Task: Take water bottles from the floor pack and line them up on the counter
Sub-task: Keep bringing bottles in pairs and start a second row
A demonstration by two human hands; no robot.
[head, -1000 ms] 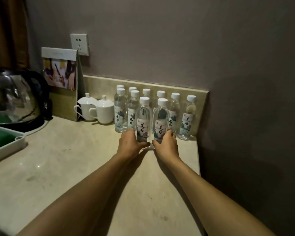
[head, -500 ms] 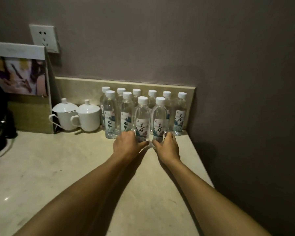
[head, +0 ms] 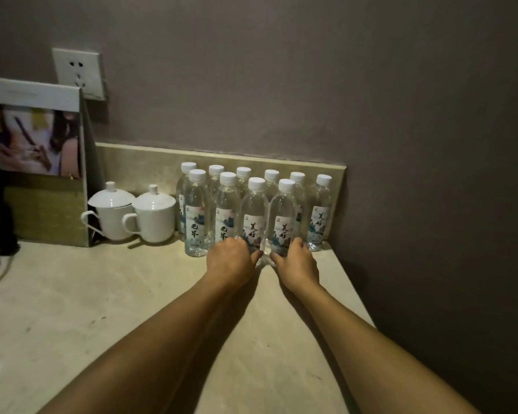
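Grip: left hand (head: 232,261) and right hand (head: 296,262) each wrapped round the base of a front-row bottle (head: 254,218) (head: 282,222) | bottles stood on counter (head: 72,309), ten lined in two rows at the backsplash (head: 138,162) | floor pack unseen, remainder unknown.

Bottle labels (head: 254,231) read 美好 on the right ones, 无界 on the left ones.

One head-worn camera looks forward and down, close over the counter (head: 72,309) (wide-angle, no second view).
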